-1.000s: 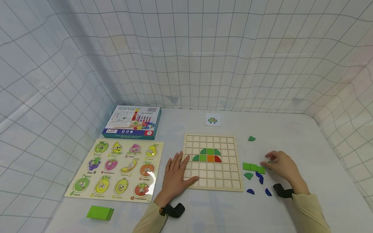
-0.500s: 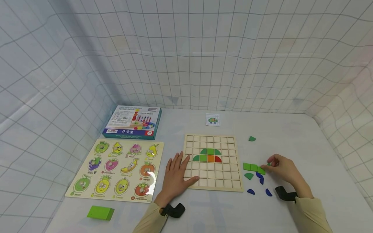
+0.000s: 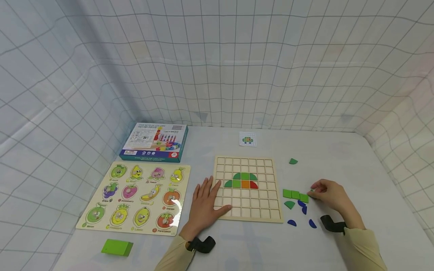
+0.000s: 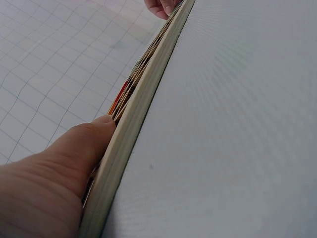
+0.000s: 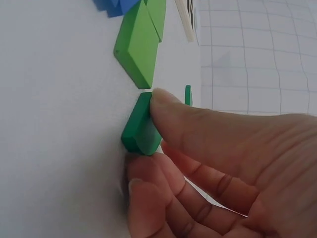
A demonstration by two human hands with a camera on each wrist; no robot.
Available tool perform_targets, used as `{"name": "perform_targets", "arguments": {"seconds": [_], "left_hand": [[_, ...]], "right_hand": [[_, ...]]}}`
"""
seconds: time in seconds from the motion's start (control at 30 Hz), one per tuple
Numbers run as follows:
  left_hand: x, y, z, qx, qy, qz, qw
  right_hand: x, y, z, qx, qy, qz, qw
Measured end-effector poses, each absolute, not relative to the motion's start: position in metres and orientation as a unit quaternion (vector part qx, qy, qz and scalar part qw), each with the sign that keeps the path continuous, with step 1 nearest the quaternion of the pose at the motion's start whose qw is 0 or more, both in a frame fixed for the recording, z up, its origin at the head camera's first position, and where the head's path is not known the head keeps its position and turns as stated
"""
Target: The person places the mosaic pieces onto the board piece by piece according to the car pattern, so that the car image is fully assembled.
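Note:
My left hand [image 3: 204, 206] lies with fingers spread on the left edge of the wooden grid board [image 3: 251, 212]; its thumb [image 4: 81, 148] presses the near rim. Set in the board is a pattern of green, orange and red pieces [image 3: 245, 184]. To the right of the board, my right hand [image 3: 328, 194] pinches a dark green quarter-circle tile [image 5: 143, 124] between thumb and fingers, low over the table. Just left of these fingers is a row of light green square tiles [image 3: 295, 195]. Two more green quarter-circles [image 3: 293, 161] lie on the table nearby.
Several blue half-circle pieces [image 3: 291, 223] lie in front of the squares. Behind the board stands a pattern card [image 3: 247, 139]. On the left are a fruit puzzle board [image 3: 135, 203], a boxed set [image 3: 154, 142] and a green block [image 3: 116, 247].
My right hand has shifted slightly right and down, its fingers now closed on the green quarter-circle tile. My left hand and the board look unchanged.

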State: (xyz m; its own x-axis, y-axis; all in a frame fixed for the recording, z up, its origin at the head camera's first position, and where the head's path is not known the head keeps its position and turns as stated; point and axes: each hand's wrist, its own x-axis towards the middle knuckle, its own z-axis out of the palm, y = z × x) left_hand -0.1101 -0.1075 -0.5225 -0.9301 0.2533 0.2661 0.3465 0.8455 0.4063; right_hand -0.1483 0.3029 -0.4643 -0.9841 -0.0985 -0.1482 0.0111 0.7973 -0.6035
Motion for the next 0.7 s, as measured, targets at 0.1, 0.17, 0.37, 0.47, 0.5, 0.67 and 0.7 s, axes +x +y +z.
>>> {"name": "perform_targets", "arguments": {"seconds": [0.1, 0.17, 0.37, 0.47, 0.5, 0.67, 0.7], "left_hand": [[-0.1096, -0.1073, -0.5218, -0.154, -0.956, -0.231, 0.095], [-0.1093, -0.1073, -0.5213, -0.152, -0.956, -0.232, 0.091], [-0.1094, -0.1074, -0.5204, -0.153, -0.956, -0.234, 0.092], [-0.1097, -0.1074, -0.5204, -0.154, -0.955, -0.233, 0.095], [-0.1097, -0.1073, -0.5201, -0.154, -0.955, -0.233, 0.095], [-0.1095, -0.1070, -0.5195, -0.156, -0.955, -0.233, 0.096], [-0.1095, -0.1071, -0.5197, -0.156, -0.955, -0.232, 0.096]], "right_hand": [[-0.1478, 0.3021, -0.4641, -0.014, 0.944, -0.317, 0.090], [-0.1473, 0.3020, -0.4650, -0.005, 0.944, -0.315, 0.095], [-0.1444, 0.3008, -0.4684, 0.021, 0.947, -0.308, 0.093], [-0.1439, 0.3008, -0.4682, 0.023, 0.947, -0.307, 0.091], [-0.1439, 0.3008, -0.4680, 0.023, 0.946, -0.308, 0.092], [-0.1435, 0.2998, -0.4686, 0.014, 0.946, -0.310, 0.091], [-0.1434, 0.2994, -0.4689, 0.011, 0.947, -0.310, 0.087]]}}
